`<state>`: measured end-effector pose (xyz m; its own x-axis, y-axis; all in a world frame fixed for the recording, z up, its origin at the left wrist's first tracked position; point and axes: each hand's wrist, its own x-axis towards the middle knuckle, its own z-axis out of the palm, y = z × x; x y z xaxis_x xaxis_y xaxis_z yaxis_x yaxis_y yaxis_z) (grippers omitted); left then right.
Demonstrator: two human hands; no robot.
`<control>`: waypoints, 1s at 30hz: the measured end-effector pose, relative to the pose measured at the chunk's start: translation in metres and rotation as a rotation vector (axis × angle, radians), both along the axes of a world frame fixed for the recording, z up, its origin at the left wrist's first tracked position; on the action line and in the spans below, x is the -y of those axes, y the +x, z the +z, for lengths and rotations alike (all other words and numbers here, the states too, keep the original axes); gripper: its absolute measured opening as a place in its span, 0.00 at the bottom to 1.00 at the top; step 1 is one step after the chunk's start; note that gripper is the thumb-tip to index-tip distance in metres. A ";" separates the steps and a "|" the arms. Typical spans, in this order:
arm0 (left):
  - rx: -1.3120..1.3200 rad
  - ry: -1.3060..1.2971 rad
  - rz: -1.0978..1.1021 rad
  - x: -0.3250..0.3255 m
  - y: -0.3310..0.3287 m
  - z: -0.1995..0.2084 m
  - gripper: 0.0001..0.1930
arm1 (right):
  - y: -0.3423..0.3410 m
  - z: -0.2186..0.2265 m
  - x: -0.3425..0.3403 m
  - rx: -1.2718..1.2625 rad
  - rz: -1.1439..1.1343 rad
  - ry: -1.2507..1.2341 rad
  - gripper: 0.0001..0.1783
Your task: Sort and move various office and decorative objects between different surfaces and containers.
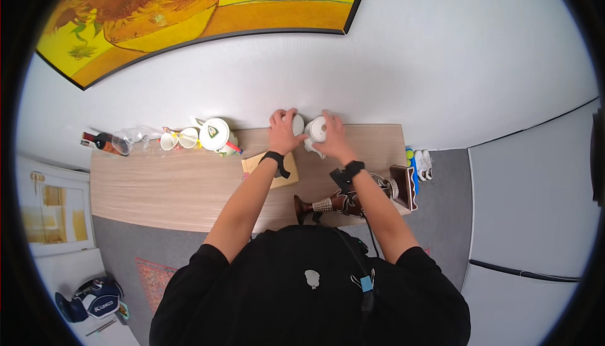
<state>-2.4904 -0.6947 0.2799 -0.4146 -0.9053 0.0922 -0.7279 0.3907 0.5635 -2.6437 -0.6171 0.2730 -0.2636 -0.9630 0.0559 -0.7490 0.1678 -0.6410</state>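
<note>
Two white round-topped jars (317,130) stand side by side at the table's back edge, against the wall. My left hand (283,133) curls around the left white jar (298,124), thumb on its near side and fingers toward the wall. Around the right jar, my right hand (335,138) is closed in the same way, its fingers over the edge of the top. The palms hide the outer sides of both jars. A dark band circles each wrist. Below my left wrist lies a tan box (288,177), partly covered by that forearm.
Leftward along the back of the wooden table (157,185) are a white teapot (216,134), two cups (188,138), clear glasses (130,137) and a lying wine bottle (101,142). A dark brown carved figure (346,203) lies under my right forearm. White shoes (424,164) sit beyond the right edge.
</note>
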 end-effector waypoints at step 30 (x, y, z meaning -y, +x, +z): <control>-0.569 0.483 0.471 -0.018 0.072 -0.113 0.41 | -0.021 0.007 0.015 0.133 0.058 -0.072 0.40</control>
<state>-2.4183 -0.6768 0.1668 0.0035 -0.9641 -0.2655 -0.3121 -0.2533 0.9157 -2.6644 -0.6318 0.2795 -0.2172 -0.9716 0.0939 -0.6640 0.0766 -0.7438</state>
